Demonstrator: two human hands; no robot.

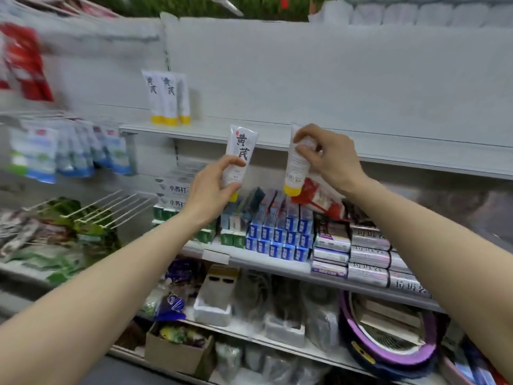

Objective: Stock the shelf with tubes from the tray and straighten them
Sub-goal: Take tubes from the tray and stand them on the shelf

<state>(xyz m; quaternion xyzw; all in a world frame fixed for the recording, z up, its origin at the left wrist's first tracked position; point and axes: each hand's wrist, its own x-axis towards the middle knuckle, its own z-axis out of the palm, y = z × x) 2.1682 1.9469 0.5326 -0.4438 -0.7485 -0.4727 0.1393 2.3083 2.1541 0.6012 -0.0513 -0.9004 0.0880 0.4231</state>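
My left hand point(211, 187) grips a white tube with a yellow cap point(241, 151), label facing me, cap down. My right hand point(327, 157) holds a second white tube point(297, 168) by its upper end, its back label toward me and its yellow cap hanging down. Both tubes are raised just in front of the edge of the white upper shelf point(277, 140). Three matching tubes point(166, 98) stand upright on their caps at the left end of that shelf. The tray is out of view.
Below the upper shelf sit stacked blue toothpaste boxes point(280, 232), green boxes point(230, 237) and grey-purple boxes point(369, 254). Hanging packets point(69, 151) and wire hooks point(111, 209) are at the left. Lower shelves hold bags, a cardboard box point(177, 348) and a purple basin point(388, 343).
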